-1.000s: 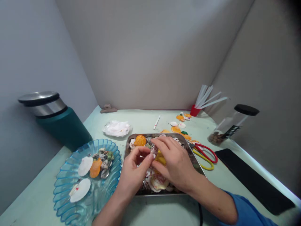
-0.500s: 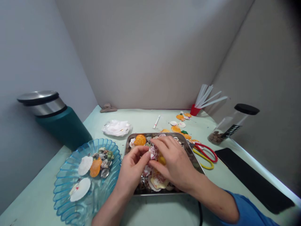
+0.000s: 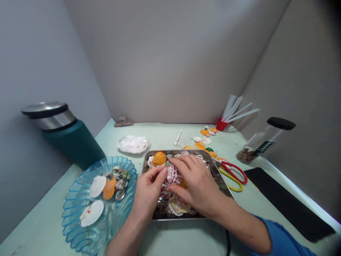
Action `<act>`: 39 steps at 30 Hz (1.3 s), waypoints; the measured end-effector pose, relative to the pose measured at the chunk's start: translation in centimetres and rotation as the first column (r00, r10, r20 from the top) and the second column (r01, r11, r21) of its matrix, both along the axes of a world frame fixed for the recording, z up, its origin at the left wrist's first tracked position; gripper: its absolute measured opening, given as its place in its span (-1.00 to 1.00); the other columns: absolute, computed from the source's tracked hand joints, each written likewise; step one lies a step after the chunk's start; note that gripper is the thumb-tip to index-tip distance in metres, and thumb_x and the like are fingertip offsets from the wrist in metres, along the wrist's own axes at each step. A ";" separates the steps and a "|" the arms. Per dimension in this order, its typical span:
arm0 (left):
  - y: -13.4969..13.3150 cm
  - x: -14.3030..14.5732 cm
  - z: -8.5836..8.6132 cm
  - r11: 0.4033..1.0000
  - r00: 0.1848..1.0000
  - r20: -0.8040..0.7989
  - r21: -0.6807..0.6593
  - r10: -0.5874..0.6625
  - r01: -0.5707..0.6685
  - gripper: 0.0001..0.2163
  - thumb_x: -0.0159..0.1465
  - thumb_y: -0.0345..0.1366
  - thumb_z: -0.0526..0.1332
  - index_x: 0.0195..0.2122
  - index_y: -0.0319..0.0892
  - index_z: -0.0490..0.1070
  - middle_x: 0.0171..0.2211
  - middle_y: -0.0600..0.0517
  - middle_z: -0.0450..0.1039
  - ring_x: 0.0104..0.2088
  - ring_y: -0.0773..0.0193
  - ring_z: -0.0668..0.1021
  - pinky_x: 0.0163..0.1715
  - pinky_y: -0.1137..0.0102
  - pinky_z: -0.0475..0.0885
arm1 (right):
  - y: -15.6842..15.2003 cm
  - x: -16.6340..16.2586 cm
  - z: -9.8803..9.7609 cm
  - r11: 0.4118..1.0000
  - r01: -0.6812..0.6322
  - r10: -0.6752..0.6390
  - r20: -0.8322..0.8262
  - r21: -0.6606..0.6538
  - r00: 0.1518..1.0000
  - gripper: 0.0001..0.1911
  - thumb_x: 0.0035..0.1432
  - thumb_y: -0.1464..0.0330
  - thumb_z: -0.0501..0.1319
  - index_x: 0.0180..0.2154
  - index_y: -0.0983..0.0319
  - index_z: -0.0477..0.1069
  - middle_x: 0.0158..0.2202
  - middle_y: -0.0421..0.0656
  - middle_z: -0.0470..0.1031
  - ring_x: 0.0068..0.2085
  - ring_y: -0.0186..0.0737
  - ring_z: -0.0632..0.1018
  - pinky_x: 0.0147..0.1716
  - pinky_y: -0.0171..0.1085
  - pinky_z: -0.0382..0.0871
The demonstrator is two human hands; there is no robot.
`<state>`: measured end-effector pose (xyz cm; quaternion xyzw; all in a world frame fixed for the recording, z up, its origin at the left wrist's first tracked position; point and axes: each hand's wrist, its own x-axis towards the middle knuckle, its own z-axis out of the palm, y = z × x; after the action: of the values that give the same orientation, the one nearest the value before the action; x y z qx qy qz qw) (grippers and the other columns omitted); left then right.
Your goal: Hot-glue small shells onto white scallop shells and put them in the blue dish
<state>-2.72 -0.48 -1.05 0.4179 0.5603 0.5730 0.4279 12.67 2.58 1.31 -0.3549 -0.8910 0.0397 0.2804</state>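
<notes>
Above a metal tray [image 3: 231, 193] heaped with seashells, a purple-and-white speckled scallop shell [image 3: 174, 175] is held between both hands. My left hand [image 3: 149, 189] pinches its left edge with thumb and forefinger. From the right, my right hand [image 3: 198, 183] grips it between the thumb below and the fingers above. Inside the tray, an orange scallop shell [image 3: 160, 158] lies at the back left, and a pale shell [image 3: 176, 207] lies near the front. My fingers and palms hide much of the middle of the tray.
Left of the tray sits a blue glass dish [image 3: 69, 212] with several shells, beside a teal bottle [image 3: 73, 142]. Scissors [image 3: 237, 174] lie at the right, near a black slab [image 3: 287, 204] and a clear jar [image 3: 266, 140]. A plastic bag [image 3: 132, 144] and glue sticks [image 3: 234, 106] are farther back.
The speckled shell has turned in my fingers, so more of its ribbed face shows. My left thumb has shifted slightly up and left along its edge.
</notes>
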 end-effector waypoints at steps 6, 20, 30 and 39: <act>0.0 -0.1 -0.1 0.999 1.000 0.026 0.030 0.018 -0.018 -0.77 0.11 -0.18 0.30 -0.27 -0.20 0.58 -0.34 0.03 0.59 -0.27 0.24 0.52 -0.19 0.44 0.37 | 0.1 0.0 -0.1 1.000 -0.023 0.023 0.032 0.001 0.999 -0.38 0.04 0.27 0.32 0.10 0.31 0.23 -0.05 0.01 0.41 -0.03 0.03 0.37 -0.02 0.01 0.26; -0.5 0.6 1.2 0.997 0.992 0.105 -0.027 -0.067 0.070 -0.79 0.09 -0.18 0.30 -0.33 -0.21 0.46 -0.42 0.08 0.47 -0.45 0.37 0.45 -0.45 0.55 0.34 | 0.3 0.1 -0.4 0.993 0.116 -0.117 -0.053 -0.022 0.992 -0.49 0.09 0.27 0.27 0.05 0.34 0.27 -0.07 0.06 0.44 -0.04 0.07 0.43 -0.06 0.03 0.32; -0.4 0.4 0.8 0.998 0.990 0.128 -0.008 -0.057 0.059 -0.80 0.12 -0.19 0.29 -0.33 -0.22 0.51 -0.43 0.08 0.50 -0.39 0.37 0.45 -0.36 0.55 0.34 | 0.6 0.2 -1.0 0.992 0.125 -0.125 -0.109 -0.005 0.986 -0.34 0.10 0.19 0.27 0.15 0.32 0.14 0.01 0.09 0.40 0.00 0.07 0.43 -0.04 0.02 0.33; -0.2 0.2 0.3 0.999 0.993 0.109 0.016 0.040 -0.042 -0.76 0.12 -0.14 0.28 -0.31 -0.22 0.54 -0.40 0.06 0.54 -0.36 0.31 0.48 -0.33 0.51 0.35 | 0.4 0.2 -0.5 0.994 0.010 -0.030 -0.190 -0.107 0.981 -0.63 0.19 0.30 0.21 0.01 0.27 0.32 -0.08 0.00 0.50 -0.09 -0.03 0.49 -0.08 -0.06 0.35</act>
<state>-2.53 -0.67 -0.79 0.3783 0.5394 0.6086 0.4421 12.86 2.97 0.76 -0.3726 -0.8530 0.1177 0.3459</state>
